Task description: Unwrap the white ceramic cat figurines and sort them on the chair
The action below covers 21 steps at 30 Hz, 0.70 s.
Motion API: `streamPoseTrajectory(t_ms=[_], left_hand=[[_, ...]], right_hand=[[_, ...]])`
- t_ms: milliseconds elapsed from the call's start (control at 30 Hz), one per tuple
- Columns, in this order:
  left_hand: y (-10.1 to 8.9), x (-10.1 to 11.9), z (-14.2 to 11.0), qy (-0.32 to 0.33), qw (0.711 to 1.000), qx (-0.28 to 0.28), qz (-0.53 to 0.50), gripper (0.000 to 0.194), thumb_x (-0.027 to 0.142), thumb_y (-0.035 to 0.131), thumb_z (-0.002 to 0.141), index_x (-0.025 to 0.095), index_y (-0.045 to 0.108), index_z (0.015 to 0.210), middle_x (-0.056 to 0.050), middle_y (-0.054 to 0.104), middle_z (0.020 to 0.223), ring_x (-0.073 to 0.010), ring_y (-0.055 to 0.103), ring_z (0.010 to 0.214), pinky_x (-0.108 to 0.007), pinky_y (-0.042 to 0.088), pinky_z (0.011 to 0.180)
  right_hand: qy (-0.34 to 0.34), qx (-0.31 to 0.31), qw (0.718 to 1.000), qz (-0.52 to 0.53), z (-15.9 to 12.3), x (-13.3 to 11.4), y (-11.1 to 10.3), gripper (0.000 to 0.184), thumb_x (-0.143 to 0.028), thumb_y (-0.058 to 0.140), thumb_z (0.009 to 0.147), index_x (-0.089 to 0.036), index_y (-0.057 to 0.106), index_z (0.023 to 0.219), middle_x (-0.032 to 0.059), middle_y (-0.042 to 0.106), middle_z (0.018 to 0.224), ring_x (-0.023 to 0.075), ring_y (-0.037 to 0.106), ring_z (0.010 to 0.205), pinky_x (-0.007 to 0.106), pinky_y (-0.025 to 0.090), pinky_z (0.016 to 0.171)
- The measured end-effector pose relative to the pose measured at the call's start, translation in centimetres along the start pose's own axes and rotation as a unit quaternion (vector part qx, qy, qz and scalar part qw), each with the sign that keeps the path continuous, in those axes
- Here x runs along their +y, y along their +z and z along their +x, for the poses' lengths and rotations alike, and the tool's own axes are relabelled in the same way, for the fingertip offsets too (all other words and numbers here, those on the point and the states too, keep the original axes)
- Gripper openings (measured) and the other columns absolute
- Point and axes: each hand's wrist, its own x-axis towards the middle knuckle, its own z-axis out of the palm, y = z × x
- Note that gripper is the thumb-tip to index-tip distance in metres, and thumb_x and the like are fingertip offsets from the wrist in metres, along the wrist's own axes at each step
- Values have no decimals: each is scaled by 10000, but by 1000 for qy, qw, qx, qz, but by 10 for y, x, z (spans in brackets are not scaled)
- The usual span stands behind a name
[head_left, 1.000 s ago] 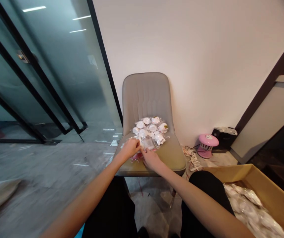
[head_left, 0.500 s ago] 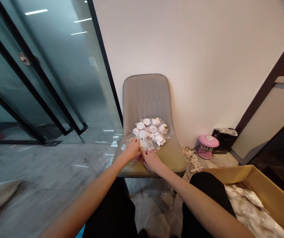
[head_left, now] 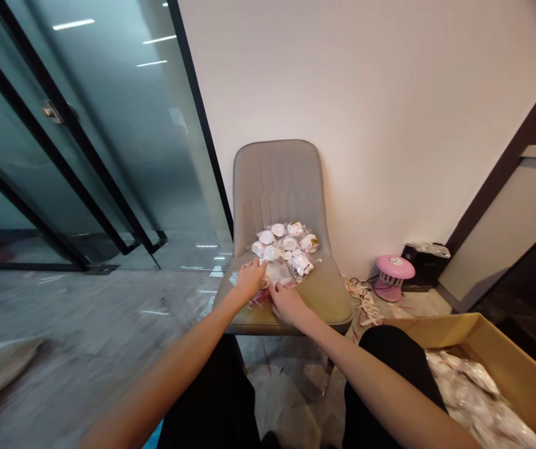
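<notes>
A beige padded chair (head_left: 324,293) stands against the wall in front of me. On its seat lies a pile of small white items in clear plastic bags (head_left: 285,244). Both my hands rest at the near edge of that pile. My left hand (head_left: 249,280) has its fingers curled and pinched on a clear bag (head_left: 277,273). My right hand (head_left: 287,302) presses its fingertips on the same bag, over something pink-red beneath it.
A glass wall with black frames runs along the left. A pink mushroom-shaped gadget (head_left: 393,276) and a black box (head_left: 424,260) sit on the floor at right. A cardboard box (head_left: 506,362) of clear-wrapped items is by my right knee. Paper scraps (head_left: 364,302) litter the floor.
My hands have stayed at the bag on the seat, with only small finger shifts. The view has drifted slightly.
</notes>
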Motion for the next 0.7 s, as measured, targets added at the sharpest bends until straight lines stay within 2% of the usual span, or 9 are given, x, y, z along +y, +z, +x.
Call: streamPoseTrajectory(t_ms=[167,333,500,600,700], left_hand=[[5,-4,3,-23,1000,8,-2,446,263,708,830,171,530,1228,-166,579,1207,-322,584,1104,-428,426,953],[11,-8,5,-38,999,38,-8,485,256,700,833,197,498,1270,-161,551,1243,-323,524,1203,-408,412,982],[22,-18,7,-12,996,-13,-84,558,259,645,869,222,429,1382,-143,561,1258,-265,596,1130,-332,454,895],[25,-23,9,1,991,-30,-134,492,237,660,855,222,492,1317,-137,584,1247,-241,629,1091,-309,454,894],[24,-25,10,-14,986,-33,-161,458,248,708,818,216,533,1239,-126,635,1168,-247,650,1054,-304,459,870]], right_hand=[[0,8,1000,-21,-1,-2,1,445,-258,545,888,-122,569,1311,202,576,1276,330,589,1125,416,514,904],[-1,3,1000,-11,-1,-2,0,447,-243,556,873,-112,581,1300,213,572,1279,336,581,1136,440,513,910],[3,10,1000,-6,0,-2,2,423,-233,537,877,-130,579,1285,201,578,1257,328,596,1108,435,520,889],[5,6,1000,1,-1,-1,1,427,-238,524,890,-149,557,1306,192,572,1270,312,602,1102,424,517,891],[9,4,1000,7,-1,-1,0,440,-254,532,889,-153,539,1317,183,573,1273,305,609,1093,410,513,897]])
